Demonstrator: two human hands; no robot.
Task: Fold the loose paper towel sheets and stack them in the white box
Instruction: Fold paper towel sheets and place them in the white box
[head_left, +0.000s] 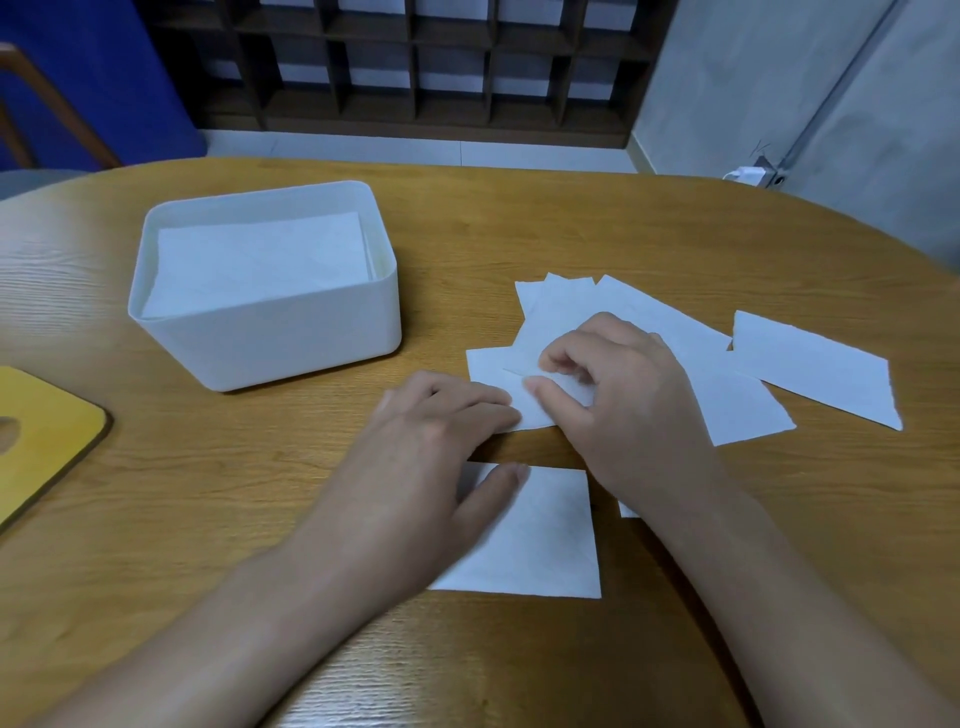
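Right hand (618, 395) pinches a paper sheet (535, 410); left hand (431, 447) lies flat, fingers straight, pressing it. White box (291, 338) at 10 o'clock, folded sheets inside.

My left grip (441, 415) lies palm down, fingers straight and together, thumb stretched toward me. My right grip (613, 379) sits just beside it, fingers curled under, thumb and forefinger pinching. Both bare forearms reach in from the near edge, converging.
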